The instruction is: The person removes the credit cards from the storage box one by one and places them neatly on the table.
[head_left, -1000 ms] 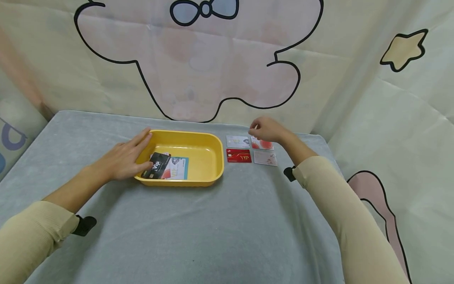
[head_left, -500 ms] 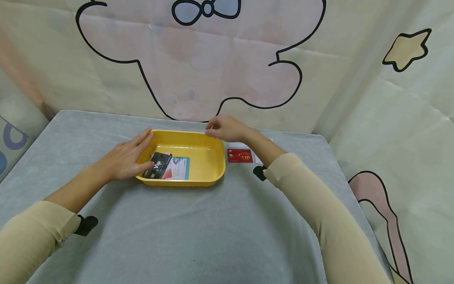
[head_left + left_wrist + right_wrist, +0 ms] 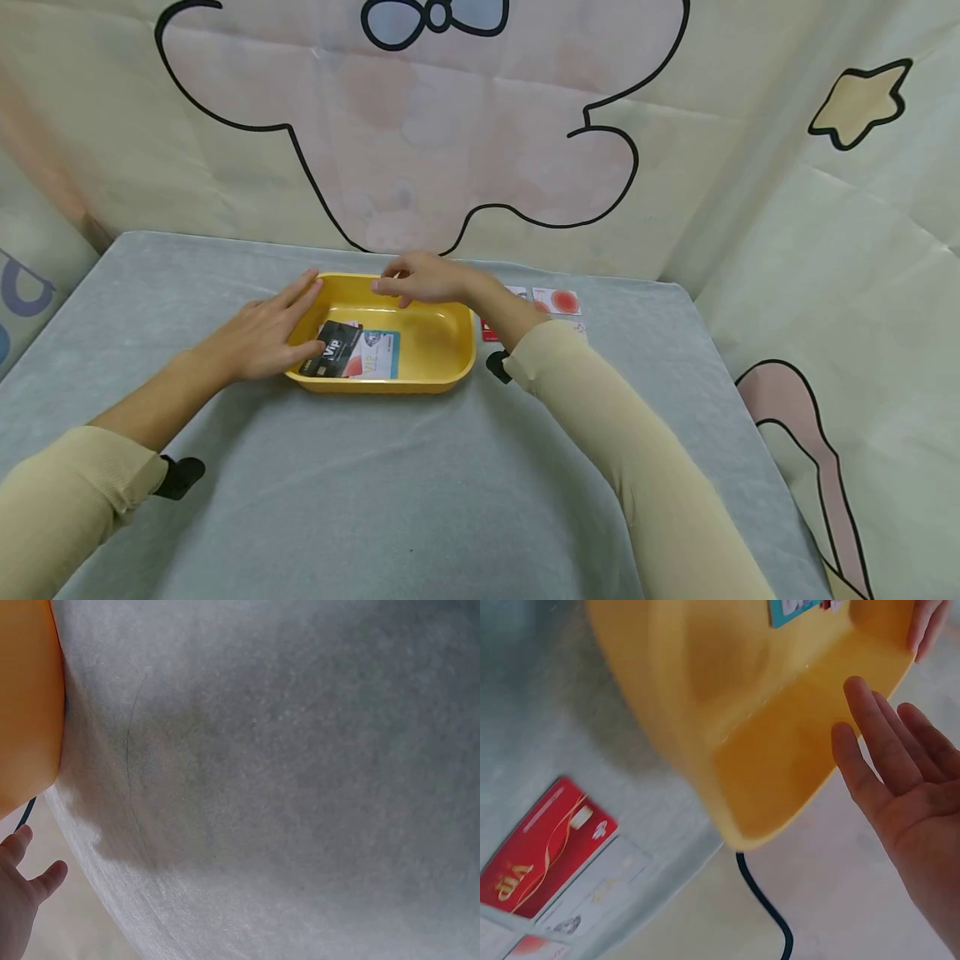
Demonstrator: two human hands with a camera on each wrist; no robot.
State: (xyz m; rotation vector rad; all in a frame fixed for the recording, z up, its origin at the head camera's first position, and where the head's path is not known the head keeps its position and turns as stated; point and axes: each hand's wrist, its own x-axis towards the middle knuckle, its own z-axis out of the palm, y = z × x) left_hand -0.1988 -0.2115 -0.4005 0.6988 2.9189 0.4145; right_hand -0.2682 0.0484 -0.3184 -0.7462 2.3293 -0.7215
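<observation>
I have my left hand on the left side of the glossy yellow rectangular tray, left of centre in the head view — fingertips at its upper-left corner, thumb reaching over the rim. The fingers are straight and spread, resting against the tray rather than wrapped round it. By the thumb tip, in the tray's lower left, lies a black card lettered VIP, with a white card with a light-blue edge just to its right; whether my thumb touches the black one I cannot tell.

My right hand hangs over the tray's far rim, above and to the right of those two cards and apart from them. The right wrist view shows its fingers loosely extended, with nothing in their hold.

Right of the tray, on the grey cloth-covered worktop, more cards lie partly behind my right forearm — a white card with a red round print shows beyond it. The red card with gold VIP lettering is at lower left in the right wrist view, alongside a pale white card.
</observation>
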